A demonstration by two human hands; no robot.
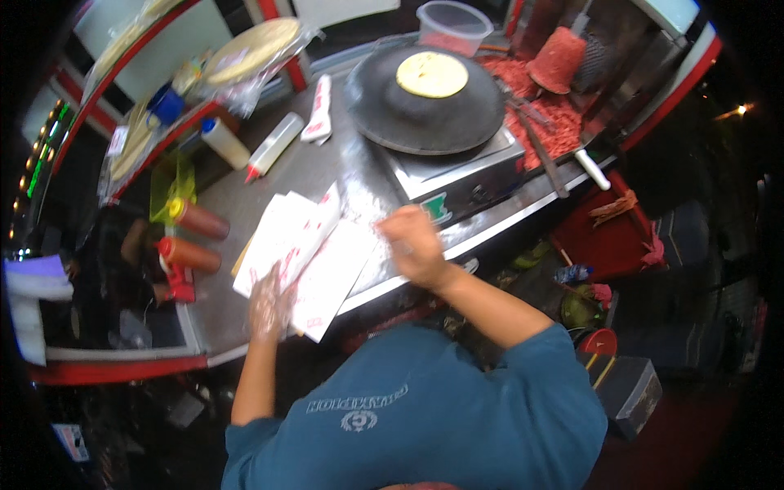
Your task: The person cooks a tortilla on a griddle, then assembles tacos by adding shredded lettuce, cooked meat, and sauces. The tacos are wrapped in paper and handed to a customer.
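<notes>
My left hand (268,306), in a thin clear glove, presses flat on a stack of white paper sheets with red print (296,245) lying on the steel counter (327,167). My right hand (415,243) hovers closed at the right edge of the same sheets, near the front of the griddle base; I cannot see anything in it. Behind them a round dark griddle (425,102) carries one pale yellow flatbread (432,73).
Two orange sauce bottles (194,237) lie at the counter's left. A white squeeze bottle (274,145) and a wrapped packet (319,109) lie behind. Bagged flatbreads (249,51) sit far left; a meat spit (559,59), shaved meat (549,122) and a clear tub (454,26) sit far right.
</notes>
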